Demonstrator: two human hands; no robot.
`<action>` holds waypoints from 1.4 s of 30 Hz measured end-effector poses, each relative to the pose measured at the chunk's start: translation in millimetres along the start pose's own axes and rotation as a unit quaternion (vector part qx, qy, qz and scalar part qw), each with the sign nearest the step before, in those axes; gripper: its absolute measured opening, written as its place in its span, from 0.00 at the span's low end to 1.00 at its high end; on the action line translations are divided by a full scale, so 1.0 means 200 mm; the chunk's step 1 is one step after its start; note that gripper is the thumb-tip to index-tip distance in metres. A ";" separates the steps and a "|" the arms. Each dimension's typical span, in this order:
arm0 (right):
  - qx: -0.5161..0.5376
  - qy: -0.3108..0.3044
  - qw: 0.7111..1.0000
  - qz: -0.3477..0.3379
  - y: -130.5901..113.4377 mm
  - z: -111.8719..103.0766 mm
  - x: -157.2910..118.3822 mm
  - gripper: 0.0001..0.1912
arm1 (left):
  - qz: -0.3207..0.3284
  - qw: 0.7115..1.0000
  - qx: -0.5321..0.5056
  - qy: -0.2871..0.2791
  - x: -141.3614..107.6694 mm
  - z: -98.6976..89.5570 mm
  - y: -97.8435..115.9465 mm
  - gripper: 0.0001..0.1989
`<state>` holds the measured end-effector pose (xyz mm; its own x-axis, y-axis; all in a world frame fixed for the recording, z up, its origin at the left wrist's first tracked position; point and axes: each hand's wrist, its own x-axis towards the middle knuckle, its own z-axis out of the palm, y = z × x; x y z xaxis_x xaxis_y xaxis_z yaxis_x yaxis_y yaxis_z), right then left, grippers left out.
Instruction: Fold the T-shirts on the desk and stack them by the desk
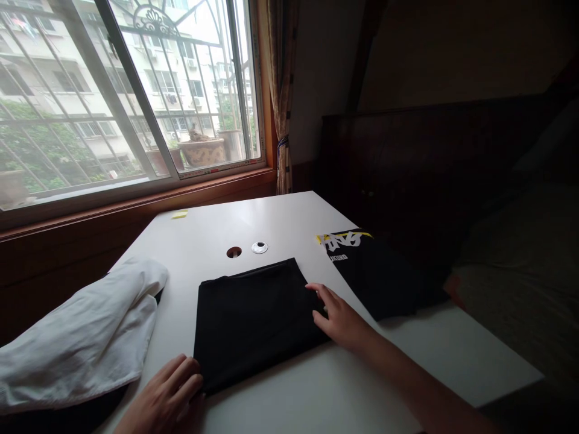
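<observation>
A black garment [257,322], folded into a neat flat rectangle, lies on the white table in front of me. My left hand [169,386] is at its near left corner, fingers bent together over the edge; the thumb is mostly hidden. At the right edge of the fold is my right hand [337,316], its thumb and index finger apart and their tips touching or just over the cloth. The remaining right fingers are partly hidden behind the index finger.
White cloth [85,334] lies over dark fabric at the left. A dark printed garment [384,277] hangs over the table's right edge. Behind the fold are a round table hole [234,252] and a white disc [259,248]. A yellow slip [180,214] lies near the window. A person [520,265] is at the right.
</observation>
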<state>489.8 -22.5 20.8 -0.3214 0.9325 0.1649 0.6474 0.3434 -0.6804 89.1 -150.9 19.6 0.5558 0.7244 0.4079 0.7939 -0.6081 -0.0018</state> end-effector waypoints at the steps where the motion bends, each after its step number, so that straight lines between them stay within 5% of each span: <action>1: -0.028 0.009 0.999 -0.017 0.01 0.00 0.00 0.27 | 0.013 1.000 0.010 -0.001 0.00 0.00 0.00 0.10; 5: -0.091 0.043 0.993 -0.060 -0.01 -0.03 -0.01 0.19 | 0.030 0.999 0.027 -0.013 0.05 0.00 0.00 0.10; 8: -0.085 0.054 0.987 -0.128 -0.07 -0.04 -0.02 0.16 | 0.035 0.998 0.022 -0.055 0.16 0.02 0.05 0.22; 12: -0.065 -0.084 0.970 -0.217 -0.12 -0.02 -0.04 0.24 | 0.093 0.990 0.026 -0.103 0.32 0.08 0.14 0.34; 15: -0.055 -0.167 0.964 -0.197 -0.10 -0.02 -0.06 0.29 | 0.117 0.987 0.015 -0.111 0.36 0.13 0.17 0.36; 20: -0.055 -0.200 0.965 -0.161 0.02 -0.08 -0.09 0.32 | 0.126 0.984 0.034 -0.119 0.31 0.11 0.13 0.37; 26: -0.054 -0.148 0.968 -0.194 0.12 -0.15 -0.12 0.26 | 0.099 0.988 0.052 -0.104 0.14 0.08 0.02 0.36; 35: -0.181 -0.108 0.938 -0.275 0.03 -0.18 -0.13 0.21 | 0.066 0.993 0.046 -0.085 0.05 -0.03 -0.04 0.44; 42: -0.181 -0.080 0.942 -0.270 0.02 -0.15 -0.09 0.20 | 0.045 0.990 0.095 -0.094 0.01 0.03 -0.07 0.42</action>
<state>519.4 -34.7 36.6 -0.7526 0.5924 0.2876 0.5442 0.8054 -0.2349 81.1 -139.5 14.2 0.6478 0.7292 0.2204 0.7616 -0.6131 -0.2101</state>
